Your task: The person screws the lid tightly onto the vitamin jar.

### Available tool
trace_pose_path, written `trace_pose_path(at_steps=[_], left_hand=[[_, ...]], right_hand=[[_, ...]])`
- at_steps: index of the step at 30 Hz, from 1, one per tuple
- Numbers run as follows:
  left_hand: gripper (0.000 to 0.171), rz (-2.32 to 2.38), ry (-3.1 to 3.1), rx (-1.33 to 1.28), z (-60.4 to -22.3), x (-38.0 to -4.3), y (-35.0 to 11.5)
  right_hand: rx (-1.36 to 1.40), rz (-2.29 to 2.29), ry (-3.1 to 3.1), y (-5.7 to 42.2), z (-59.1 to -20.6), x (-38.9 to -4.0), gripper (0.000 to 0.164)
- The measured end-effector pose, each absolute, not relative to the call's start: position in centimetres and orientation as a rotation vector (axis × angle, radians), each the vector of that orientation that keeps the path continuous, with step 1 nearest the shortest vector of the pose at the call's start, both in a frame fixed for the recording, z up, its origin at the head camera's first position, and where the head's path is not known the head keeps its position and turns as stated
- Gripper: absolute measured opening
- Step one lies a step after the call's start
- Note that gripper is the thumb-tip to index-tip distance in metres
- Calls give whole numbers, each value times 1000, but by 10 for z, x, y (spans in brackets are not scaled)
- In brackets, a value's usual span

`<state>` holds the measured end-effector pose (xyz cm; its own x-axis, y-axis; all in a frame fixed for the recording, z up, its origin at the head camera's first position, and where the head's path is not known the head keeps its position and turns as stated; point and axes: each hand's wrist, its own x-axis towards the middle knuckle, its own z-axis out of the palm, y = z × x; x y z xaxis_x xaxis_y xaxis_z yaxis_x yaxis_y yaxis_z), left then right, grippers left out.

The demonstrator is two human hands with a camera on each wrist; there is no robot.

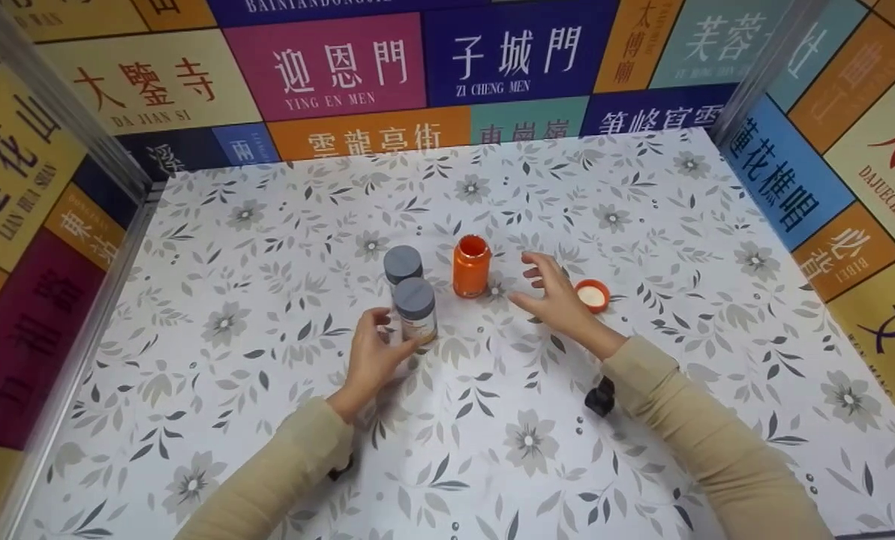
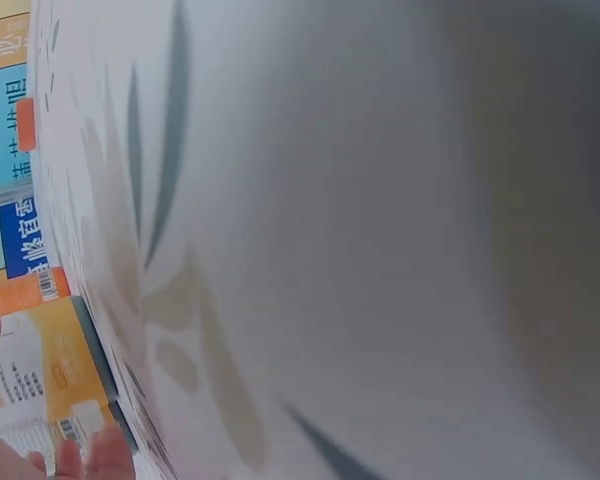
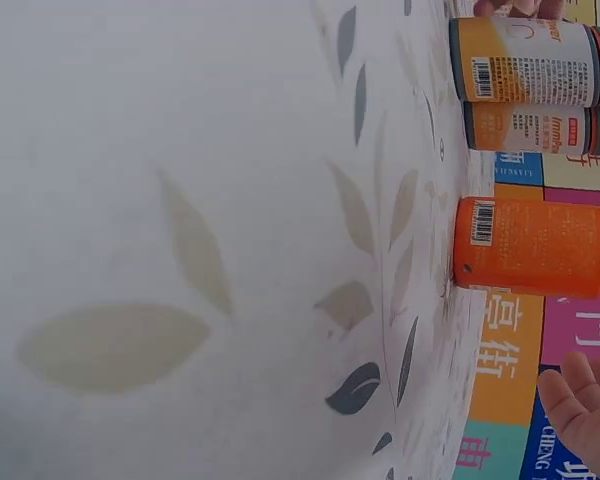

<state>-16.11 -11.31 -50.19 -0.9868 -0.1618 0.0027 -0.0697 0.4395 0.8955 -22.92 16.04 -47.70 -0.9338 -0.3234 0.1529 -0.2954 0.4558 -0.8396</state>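
Note:
Two bottles with grey lids stand close together left of the table's middle. The front bottle (image 1: 417, 324) has a white and yellow label; the back bottle (image 1: 403, 264) is partly hidden behind it. My left hand (image 1: 368, 356) is beside the front bottle, thumb across its lower front and fingers loosely bent with a gap at its left side. An orange bottle (image 1: 471, 268) stands upright, uncapped, to the right of these. My right hand (image 1: 560, 300) hovers right of it, fingers spread and holding nothing. Just beyond that hand an orange cap (image 1: 592, 295) lies with its pale inside up.
The white table (image 1: 282, 450) has a grey flower and leaf pattern. Colourful panels with lettering (image 1: 334, 67) rise behind it and at both sides. A black strap piece (image 1: 600, 397) shows beneath the right sleeve.

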Motion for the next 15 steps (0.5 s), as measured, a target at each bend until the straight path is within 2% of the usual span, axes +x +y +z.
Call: trace_pose_path(at_steps=[3,9,15], left_hand=[[60,-1645,-2595,250,-499,-153,-121],[58,-1683,-2598,216,-497,-139,-128],[56,-1694,-2636,165,-496,-128,-123]], right_hand=[[-467,-1559,2559,151,-470,-236,66],[-353,-1619,2476,133,-484,-256,76],[-236,-1698,2476,113,-493,-264,77]])
